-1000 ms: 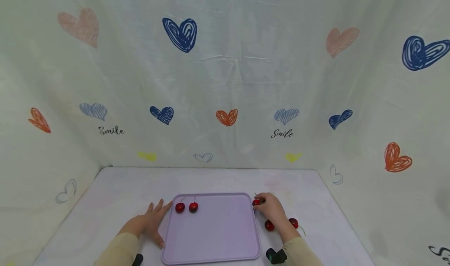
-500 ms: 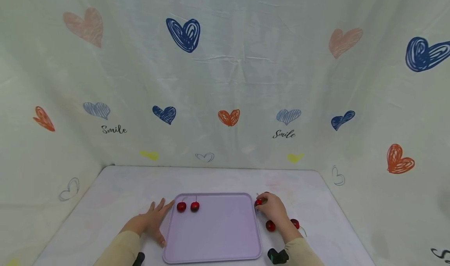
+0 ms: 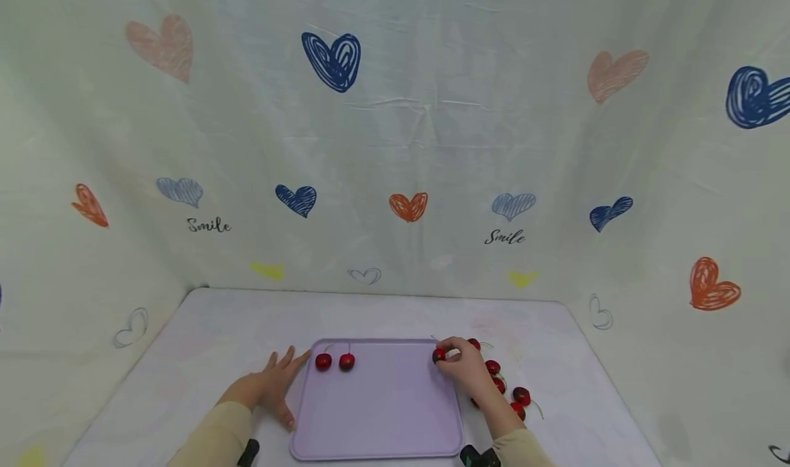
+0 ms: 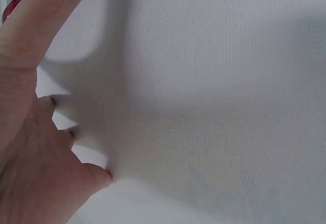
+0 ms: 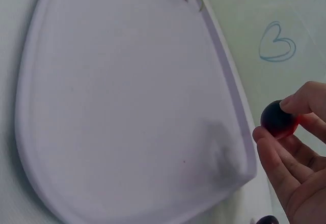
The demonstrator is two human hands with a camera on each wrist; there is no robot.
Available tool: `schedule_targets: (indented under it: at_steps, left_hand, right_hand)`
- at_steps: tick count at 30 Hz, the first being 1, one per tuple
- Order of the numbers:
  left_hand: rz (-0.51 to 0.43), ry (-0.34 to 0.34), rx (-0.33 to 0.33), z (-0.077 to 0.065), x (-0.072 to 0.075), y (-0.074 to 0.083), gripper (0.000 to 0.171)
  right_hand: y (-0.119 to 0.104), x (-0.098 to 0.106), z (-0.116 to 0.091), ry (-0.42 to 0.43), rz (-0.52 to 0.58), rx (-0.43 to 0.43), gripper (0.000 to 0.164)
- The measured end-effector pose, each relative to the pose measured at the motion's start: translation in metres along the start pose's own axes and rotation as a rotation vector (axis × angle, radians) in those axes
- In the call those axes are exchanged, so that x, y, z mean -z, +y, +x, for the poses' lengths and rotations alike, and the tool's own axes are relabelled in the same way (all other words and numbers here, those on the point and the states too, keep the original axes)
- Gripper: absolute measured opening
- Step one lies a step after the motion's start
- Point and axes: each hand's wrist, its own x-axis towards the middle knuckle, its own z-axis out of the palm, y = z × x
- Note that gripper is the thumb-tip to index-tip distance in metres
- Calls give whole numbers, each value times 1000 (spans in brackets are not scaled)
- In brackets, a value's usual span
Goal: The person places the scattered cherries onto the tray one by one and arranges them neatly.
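On the white worktop (image 3: 247, 316), the spread left hand (image 3: 269, 386) apparently steadies the tray (image 3: 382, 405) while the right hand (image 3: 464, 367) pinches a cherry (image 3: 438, 356), likely for control.

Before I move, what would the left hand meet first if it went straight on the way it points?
The left hand would most likely meet the left rim of the purple tray first; whether they already touch is unclear.
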Motion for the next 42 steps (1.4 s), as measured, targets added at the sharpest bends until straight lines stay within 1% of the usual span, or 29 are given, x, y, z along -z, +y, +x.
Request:
schedule_targets:
  at_steps: [8, 14, 16, 19, 23, 26, 28, 31, 34, 37, 39, 42]
  left_hand:
    - [12, 12, 0, 6, -1, -1, 128]
    - [27, 7, 18, 10, 0, 0, 128]
    - [31, 5, 25, 11, 1, 0, 127]
    - [29, 15, 23, 15, -1, -4, 129]
    - [25, 21, 17, 16, -2, -7, 130]
    - [26, 14, 25, 12, 2, -4, 128]
    - [24, 10, 24, 10, 4, -3, 128]
    - [26, 13, 24, 8, 5, -3, 128]
    - [28, 17, 29, 7, 4, -4, 128]
    - [20, 19, 28, 5, 3, -4, 127]
    - [9, 15, 21, 4, 1, -4, 126]
    - [4, 7, 18, 0, 0, -2, 127]
  right_hand:
    - [-7, -24, -3, -52, 162, 38, 33]
    - [-11, -43, -3, -101, 241, 58, 34]
    - [-13, -49, -2, -101, 273, 60, 34]
    - [-15, -60, 1, -94, 335, 60, 34]
    - [-34, -66, -3, -91, 421, 47, 35]
    - [-48, -71, -7, -83, 465, 36, 35]
    - [-48, -79, -5, -71, 471, 35, 36]
    - [-41, -93, 1, -39, 467, 43, 34]
    - [-34, -107, 8, -1, 431, 63, 32]
    - [-30, -117, 11, 31, 402, 77, 32]
    - [-27, -121, 11, 39, 401, 61, 32]
    - [-25, -127, 8, 56, 416, 12, 32]
